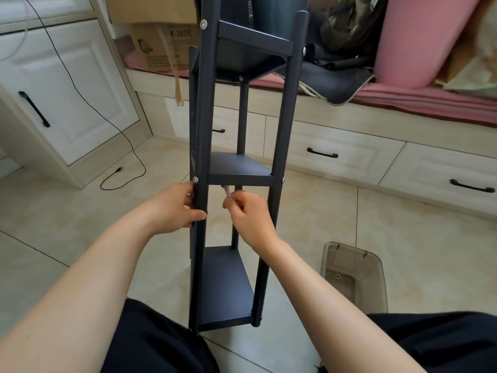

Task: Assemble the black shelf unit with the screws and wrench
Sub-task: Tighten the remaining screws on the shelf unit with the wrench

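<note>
Sitting on the tiled floor (403,224), dark trousers (161,343) nearest the lens, both forearms reaching forward to the black shelf unit (236,168) standing upright between the knees. Left hand (178,208) gripping the front left post (200,130), fingers wrapped round it just under a silver screw (195,179). Right hand (248,214) pinching a small pale wrench (226,191), fingers closed on it, its tip reaching up beneath the middle shelf (239,168); the exact fastener hidden behind the shelf edge.

Probably tightening a screw under that middle shelf. Doing it well: keeping the post braced firmly with the left hand, seating the wrench fully before turning, working in short turns, stopping once snug rather than forcing, checking the shelf for level against both front posts.

Showing three dark shelves on slim round posts: top shelf (255,44) high in view, middle one at hand level, bottom shelf (226,289) near the lap. Carrying bright screw heads at several joints. Looking close to fully assembled.

Further out: a clear plastic bin (376,292) on the floor to the right, holding what looks like a small ring or washer; white drawers (336,154) beyond; a black cable (126,138) trailing across the floor to the left; cardboard boxes (161,44) and a pink cushion (419,41) on the bench behind.
</note>
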{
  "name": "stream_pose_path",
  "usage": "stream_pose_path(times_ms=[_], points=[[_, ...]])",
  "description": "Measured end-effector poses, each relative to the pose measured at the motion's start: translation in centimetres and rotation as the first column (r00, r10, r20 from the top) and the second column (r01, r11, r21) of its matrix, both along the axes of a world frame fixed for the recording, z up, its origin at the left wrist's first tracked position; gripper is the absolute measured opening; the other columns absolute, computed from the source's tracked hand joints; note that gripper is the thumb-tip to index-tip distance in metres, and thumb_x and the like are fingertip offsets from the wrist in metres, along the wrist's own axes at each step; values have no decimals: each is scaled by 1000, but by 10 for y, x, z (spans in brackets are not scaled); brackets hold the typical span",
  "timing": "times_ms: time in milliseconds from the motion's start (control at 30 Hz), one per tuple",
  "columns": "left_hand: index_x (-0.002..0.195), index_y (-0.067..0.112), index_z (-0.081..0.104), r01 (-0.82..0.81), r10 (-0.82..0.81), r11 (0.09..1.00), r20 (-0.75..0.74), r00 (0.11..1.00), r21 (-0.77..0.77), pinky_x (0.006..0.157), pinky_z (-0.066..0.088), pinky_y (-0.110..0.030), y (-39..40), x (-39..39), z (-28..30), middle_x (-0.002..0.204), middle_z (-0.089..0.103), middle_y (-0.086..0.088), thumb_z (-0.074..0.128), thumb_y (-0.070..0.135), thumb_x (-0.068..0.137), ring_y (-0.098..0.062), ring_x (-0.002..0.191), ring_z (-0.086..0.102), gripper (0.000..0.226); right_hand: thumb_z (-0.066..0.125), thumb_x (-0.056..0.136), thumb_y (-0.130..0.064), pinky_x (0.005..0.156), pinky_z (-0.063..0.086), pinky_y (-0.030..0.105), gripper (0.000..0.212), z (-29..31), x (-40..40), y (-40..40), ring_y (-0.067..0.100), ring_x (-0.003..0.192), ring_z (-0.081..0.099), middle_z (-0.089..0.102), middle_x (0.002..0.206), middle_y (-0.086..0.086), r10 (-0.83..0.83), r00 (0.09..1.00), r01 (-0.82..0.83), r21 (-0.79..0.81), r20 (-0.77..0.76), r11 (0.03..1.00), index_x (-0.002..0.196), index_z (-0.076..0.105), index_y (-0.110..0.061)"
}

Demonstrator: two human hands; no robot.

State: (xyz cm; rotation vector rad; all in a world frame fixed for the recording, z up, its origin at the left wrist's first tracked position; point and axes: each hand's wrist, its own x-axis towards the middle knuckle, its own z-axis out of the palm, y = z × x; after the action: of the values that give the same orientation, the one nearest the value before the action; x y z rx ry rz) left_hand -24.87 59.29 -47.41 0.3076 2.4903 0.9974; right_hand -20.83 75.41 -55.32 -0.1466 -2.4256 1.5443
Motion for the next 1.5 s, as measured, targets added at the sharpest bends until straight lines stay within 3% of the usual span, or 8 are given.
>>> stream_pose_path(times_ms=[100,267,533,700,867,1067,1267,1500], points=[[129,10,55,9,-9,1000,-12,1000,-6,88,60,-41,1,-1,-2,116,68,-10,70,5,92,-28,101,69,40,51,98,-15,54,41,9,24,10,-4,-4,-3,64,58,62,69,-12,8,1000,-8,46,-4,999,92,73,-8],[129,9,55,6,-5,1000,-12,1000,13,83,61,-36,-2,-4,-3,111,68,-11,69,5,92,-28,98,69,39,51,99,-18,75,54,42,27,14,-10,-13,24,75,64,71,80,10,-11,999,16,152,-34,988,90,72,-4],[128,10,57,-21,20,998,13,1000,56,68,58,-22,-8,-8,-4,108,69,-9,68,1,92,-23,94,68,38,56,100,-16,69,47,17,21,9,-8,-23,14,71,63,72,79,1,-106,978,119,62,-180,991,101,75,-7],[129,10,57,-37,34,997,35,999,65,68,58,-23,-12,-10,-6,104,69,-7,68,0,91,-20,94,68,40,58,99,-16,65,42,5,19,5,-11,-27,-4,62,55,53,67,-22,-89,975,96,25,-202,995,103,74,-7],[128,13,56,-41,38,996,44,998,77,64,57,-20,-13,-11,-7,102,69,-5,68,-1,92,-16,92,68,40,57,100,-15,65,45,11,18,1,-16,-29,6,60,55,56,63,-13,-70,974,72,-1,-214,997,100,74,-7],[131,12,56,-41,36,996,52,998,81,75,58,-28,-11,-13,-6,112,69,-10,68,-1,92,-26,104,68,43,56,99,-13,67,45,11,18,-8,-29,-33,9,63,58,65,72,-2,-66,969,63,-19,-239,998,101,73,-6],[126,14,58,-13,9,995,44,999,95,62,57,-16,-9,-13,-5,106,69,-5,66,-2,92,-14,95,68,38,56,99,-15,71,52,32,20,-20,-43,-34,16,67,61,67,73,5,-79,961,52,-106,-265,993,94,71,-4],[120,19,60,-4,1,996,31,1000,91,63,58,-15,-9,-15,-6,106,72,-5,67,-1,91,-17,93,71,36,50,99,-12,60,36,4,21,-28,-62,-39,7,57,51,58,69,-6,-34,966,26,-35,-256,999,85,64,-5]])
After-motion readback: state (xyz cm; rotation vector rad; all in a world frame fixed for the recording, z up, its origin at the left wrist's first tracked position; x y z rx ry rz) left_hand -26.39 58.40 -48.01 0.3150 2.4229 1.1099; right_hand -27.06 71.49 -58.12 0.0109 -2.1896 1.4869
